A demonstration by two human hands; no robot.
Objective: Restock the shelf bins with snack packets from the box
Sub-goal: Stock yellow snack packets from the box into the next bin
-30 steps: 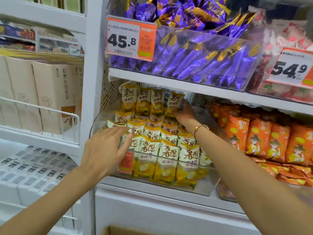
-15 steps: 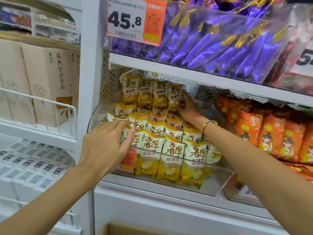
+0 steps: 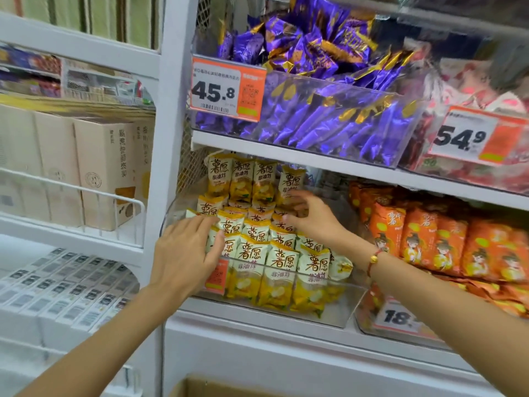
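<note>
Right hand drawn forward — yellow packets under both grips.

Beige cartons behind white wire rail

The orange-and-white price tag on the clear bin of purple packets reads "45.8", with a barcode and a QR code; its small line of Chinese print is too blurred to read. A second tag, on the bin to the right, reads "54.9". A lower tag, on the bin of orange packets, shows "18", the rest hidden by an arm. The yellow packets carry "薯愿" in large brown characters, with "非油炸" beneath.
</note>
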